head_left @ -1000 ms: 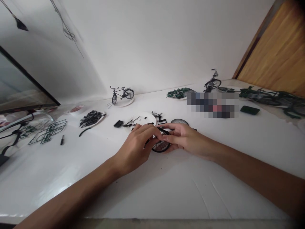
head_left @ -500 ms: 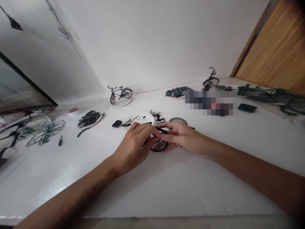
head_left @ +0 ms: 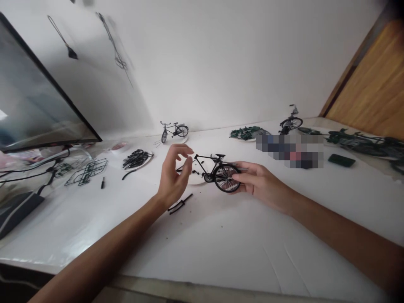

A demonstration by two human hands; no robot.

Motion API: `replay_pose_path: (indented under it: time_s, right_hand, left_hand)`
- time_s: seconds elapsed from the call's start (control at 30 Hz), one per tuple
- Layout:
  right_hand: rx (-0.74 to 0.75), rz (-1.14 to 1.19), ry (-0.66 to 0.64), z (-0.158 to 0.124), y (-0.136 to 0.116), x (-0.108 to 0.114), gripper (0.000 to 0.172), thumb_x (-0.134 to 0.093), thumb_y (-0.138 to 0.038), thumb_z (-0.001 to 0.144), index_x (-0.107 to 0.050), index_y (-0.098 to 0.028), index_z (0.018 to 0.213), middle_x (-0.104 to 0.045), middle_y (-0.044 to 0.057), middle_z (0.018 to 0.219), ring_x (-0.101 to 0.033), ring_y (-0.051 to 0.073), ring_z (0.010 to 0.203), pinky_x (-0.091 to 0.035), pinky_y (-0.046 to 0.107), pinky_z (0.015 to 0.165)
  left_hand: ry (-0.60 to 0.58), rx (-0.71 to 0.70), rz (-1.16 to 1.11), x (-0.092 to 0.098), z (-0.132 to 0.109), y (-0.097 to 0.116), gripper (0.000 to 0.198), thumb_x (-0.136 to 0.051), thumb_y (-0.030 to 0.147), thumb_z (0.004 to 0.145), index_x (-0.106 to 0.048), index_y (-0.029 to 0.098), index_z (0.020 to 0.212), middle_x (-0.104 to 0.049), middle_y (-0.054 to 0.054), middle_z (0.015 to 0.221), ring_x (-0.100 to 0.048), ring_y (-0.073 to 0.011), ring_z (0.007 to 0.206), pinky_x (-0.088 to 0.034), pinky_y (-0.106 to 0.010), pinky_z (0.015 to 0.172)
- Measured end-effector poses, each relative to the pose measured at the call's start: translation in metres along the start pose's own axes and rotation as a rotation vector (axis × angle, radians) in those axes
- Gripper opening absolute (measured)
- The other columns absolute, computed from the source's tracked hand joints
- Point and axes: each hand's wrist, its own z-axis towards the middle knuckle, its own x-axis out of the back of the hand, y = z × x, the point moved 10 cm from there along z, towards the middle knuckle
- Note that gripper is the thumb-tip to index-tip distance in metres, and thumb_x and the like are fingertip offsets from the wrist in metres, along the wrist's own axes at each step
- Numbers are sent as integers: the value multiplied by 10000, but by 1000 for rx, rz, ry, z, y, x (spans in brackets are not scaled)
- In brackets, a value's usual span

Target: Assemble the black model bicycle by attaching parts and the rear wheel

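Note:
A black miniature bicycle [head_left: 206, 170] with a saddle and a rear wheel [head_left: 227, 178], but no front wheel on it, is in my right hand [head_left: 257, 179]. The fingers and thumb of that hand pinch it at the rear wheel. My left hand [head_left: 176, 172] is raised at the frame's front end, thumb and fingers curved and apart with nothing seen between them. A black front fork [head_left: 180, 204] lies on the table just below my left hand. Behind the bicycle, a white plate [head_left: 197, 182] is mostly covered by it and by my left hand.
Two assembled miniature bicycles, one at the back [head_left: 175, 131] and one further right [head_left: 291, 122], stand near the wall. Plates hold black parts [head_left: 138, 159] and green parts [head_left: 248, 132]. Green part frames [head_left: 86, 171], a small screwdriver [head_left: 102, 182] and a monitor [head_left: 41, 92] are leftward.
My left hand has come off the wheel and moved away leftward, opening. The bicycle's frame now shows, held up in my right hand. The fork has come into sight, and the camera view has shifted.

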Motion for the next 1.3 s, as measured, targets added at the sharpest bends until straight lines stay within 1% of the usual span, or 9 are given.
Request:
replay_pose_path:
  time_s: [0.1, 0.2, 0.27, 0.37, 0.53, 0.8, 0.9, 1.03, 1.3]
  right_hand:
    - [35, 0, 21, 3, -3, 5, 284, -755, -220, 788, -663, -152, 1048, -729, 118, 1092, -719, 213, 845, -599, 416, 834]
    - [111, -111, 53, 4, -10, 11, 300, -736, -246, 797, -645, -166, 1070, -723, 114, 1104, -716, 223, 885, -589, 419, 848]
    - [186, -264, 57, 5, -18, 12, 323, -696, -275, 827, -635, -175, 1128, -716, 110, 1124, -708, 236, 953, -572, 411, 871]
    - [275, -461, 36, 4, -28, 10, 329, -667, -288, 837, -642, -175, 1145, -724, 101, 1102, -696, 249, 982, -542, 413, 903]
    - [379, -678, 26, 0, -34, 2, 265, -665, -224, 814, -690, -203, 1077, -722, 80, 1101, -656, 273, 1066, -481, 432, 979]
    - [495, -854, 30, -13, -44, -21, 338, -585, -92, 795, -677, -226, 1091, -712, 53, 1087, -663, 237, 1047, -500, 388, 949]
    - [558, -891, 73, -20, -53, -25, 410, -570, -54, 769, -644, -240, 1127, -689, 49, 1122, -633, 233, 1096, -476, 388, 981]
    - [648, -953, 127, -27, -62, -25, 436, -556, -31, 771, -614, -253, 1141, -665, 52, 1142, -615, 233, 1104, -468, 396, 989]
    - [837, -1124, 128, -35, -70, -29, 279, -636, -159, 889, -634, -248, 1153, -661, 74, 1142, -605, 249, 1101, -486, 434, 974]
  left_hand:
    - [48, 196, -155, -2, -2, -27, 142, -502, 308, 973, -537, 209, 1068, -587, -66, 1114, -569, -166, 985, -503, -324, 843]
    - [-117, 428, -395, -34, -15, -48, 266, -496, 399, 983, -535, 177, 1123, -583, -97, 1157, -607, -156, 938, -544, -302, 778]
    - [-258, 497, -492, -56, -25, -48, 322, -537, 422, 966, -559, 148, 1133, -605, -128, 1175, -642, -184, 970, -569, -322, 783]
    - [-371, 410, -471, -70, -30, -37, 285, -654, 342, 908, -614, 137, 1102, -675, -126, 1092, -671, -207, 967, -577, -348, 818]
    - [-356, 233, -400, -58, -23, -18, 171, -659, 264, 903, -646, 176, 1049, -685, -84, 1063, -665, -190, 978, -553, -396, 932]
    - [-407, -111, -263, -51, -22, 22, 211, -606, 137, 900, -643, 183, 1102, -650, -99, 1081, -635, -181, 996, -583, -370, 856]
    - [-351, -110, -273, -43, -18, 24, 227, -567, 107, 916, -632, 190, 1118, -639, -103, 1122, -631, -181, 1027, -580, -365, 867]
    - [-298, -19, -337, -38, -16, 17, 222, -566, 114, 924, -631, 197, 1119, -622, -105, 1148, -636, -191, 1052, -585, -366, 891]
    - [-257, 97, -448, -41, -17, 5, 192, -625, 179, 924, -650, 195, 1114, -624, -91, 1118, -634, -209, 1052, -573, -413, 941]
